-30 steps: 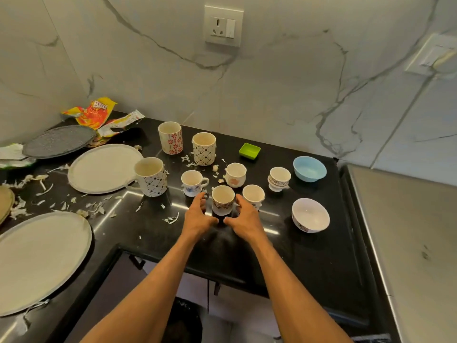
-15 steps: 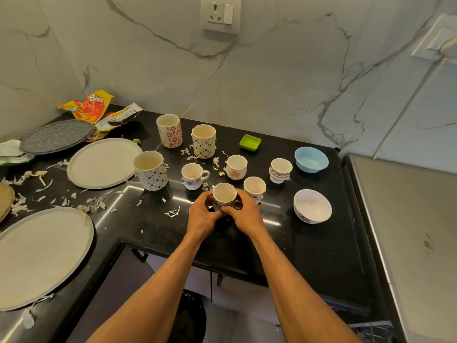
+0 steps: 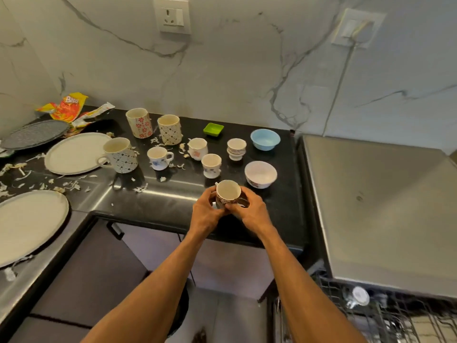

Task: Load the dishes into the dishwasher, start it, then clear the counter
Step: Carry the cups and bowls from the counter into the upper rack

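The black counter (image 3: 173, 201) runs along the marble wall and turns toward me on the left. The steel dishwasher (image 3: 383, 206) stands against its right end, and its wire rack (image 3: 371, 323) shows at the lower right. On the left of the counter lie a big pale plate (image 3: 27, 224) nearest me, a second pale plate (image 3: 74, 153) behind it, and a dark plate (image 3: 34, 133) at the back. Three tall mugs (image 3: 121, 155) stand upright just right of the plates. Further right sit a white bowl (image 3: 261, 174) and, behind it, a blue bowl (image 3: 265, 139).

My left hand (image 3: 206, 215) and right hand (image 3: 252, 214) both curl around a small patterned cup (image 3: 228, 194). I hold it upright, mouth up, at the front of the counter, just in front of the white bowl. I cannot tell whether it is clear of the surface.

Four more small cups (image 3: 211, 165) stand between the mugs and the bowls. A green dish (image 3: 213, 129) sits near the wall, and pale scraps (image 3: 69, 185) lie scattered around the plates.
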### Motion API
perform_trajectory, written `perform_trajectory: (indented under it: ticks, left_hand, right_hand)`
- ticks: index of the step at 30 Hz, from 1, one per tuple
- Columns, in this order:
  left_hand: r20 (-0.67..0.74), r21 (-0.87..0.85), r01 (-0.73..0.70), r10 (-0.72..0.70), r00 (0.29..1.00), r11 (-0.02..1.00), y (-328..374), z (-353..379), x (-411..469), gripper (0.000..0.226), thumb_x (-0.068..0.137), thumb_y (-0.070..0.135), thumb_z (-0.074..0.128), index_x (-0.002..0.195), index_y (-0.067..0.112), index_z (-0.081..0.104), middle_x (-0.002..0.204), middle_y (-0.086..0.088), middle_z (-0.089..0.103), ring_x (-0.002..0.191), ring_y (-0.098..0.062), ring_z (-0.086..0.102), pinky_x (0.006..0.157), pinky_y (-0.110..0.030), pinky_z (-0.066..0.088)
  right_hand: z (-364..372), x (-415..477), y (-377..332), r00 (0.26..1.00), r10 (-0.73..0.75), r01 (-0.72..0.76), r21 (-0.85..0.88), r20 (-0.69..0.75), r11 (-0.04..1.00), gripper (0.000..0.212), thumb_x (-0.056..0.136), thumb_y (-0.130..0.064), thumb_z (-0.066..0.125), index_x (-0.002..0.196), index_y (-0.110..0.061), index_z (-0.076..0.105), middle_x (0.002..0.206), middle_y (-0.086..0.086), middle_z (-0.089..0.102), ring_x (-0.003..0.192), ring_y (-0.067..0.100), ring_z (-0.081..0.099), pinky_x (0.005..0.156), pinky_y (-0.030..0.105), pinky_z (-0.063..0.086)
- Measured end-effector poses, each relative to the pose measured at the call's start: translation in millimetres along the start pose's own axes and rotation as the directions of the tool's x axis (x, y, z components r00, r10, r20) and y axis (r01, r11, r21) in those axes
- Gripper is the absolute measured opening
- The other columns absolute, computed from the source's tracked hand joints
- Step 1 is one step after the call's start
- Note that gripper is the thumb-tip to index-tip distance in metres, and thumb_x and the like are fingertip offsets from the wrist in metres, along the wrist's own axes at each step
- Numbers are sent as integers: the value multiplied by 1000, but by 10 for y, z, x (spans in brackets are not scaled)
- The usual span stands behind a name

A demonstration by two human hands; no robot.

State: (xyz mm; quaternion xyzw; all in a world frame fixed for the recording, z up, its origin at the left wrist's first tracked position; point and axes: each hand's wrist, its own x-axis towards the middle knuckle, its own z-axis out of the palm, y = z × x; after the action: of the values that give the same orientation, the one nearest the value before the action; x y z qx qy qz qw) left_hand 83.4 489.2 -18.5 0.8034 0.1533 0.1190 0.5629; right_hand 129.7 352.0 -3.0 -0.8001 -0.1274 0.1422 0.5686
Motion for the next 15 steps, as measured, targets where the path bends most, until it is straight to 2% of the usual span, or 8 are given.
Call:
perform_trajectory:
  ticks: [6,8,10,15]
  left_hand:
    - [53,-1,-65,65,996,998,358,890,-698,64,68,23,86,124,22,57,114,4,67,107,-10,61,94,-25,49]
    - [81,-1,-74,74,994,997,446,1179,-912,62,68,21,86,123,22,58,109,7,66,102,-8,62,88,-18,48]
    - [119,9,-85,83,989,996,501,1501,-1152,61,68,19,86,123,21,59,105,7,68,97,-8,64,84,-19,51]
    - [254,7,-87,82,964,996,617,2188,-1655,65,66,20,87,125,22,59,103,9,68,96,-8,64,86,-19,49]
  right_hand:
    - [-863,-784,397,992,-38,37,-12,-124,999,63,76,-23,83,133,-19,56,125,-1,63,111,11,58,96,24,48]
    - [-1152,-1041,528,988,-41,42,4,-146,999,63,75,-22,84,132,-18,57,122,0,65,108,11,60,95,24,49]
    - [-1440,-1343,688,983,-17,23,33,-181,999,64,71,-22,86,129,-17,60,120,2,68,107,14,64,96,30,52]
    - [-2057,-1985,1092,955,98,-52,167,-281,985,55,65,-7,89,114,-15,65,106,1,71,98,12,68,92,30,55]
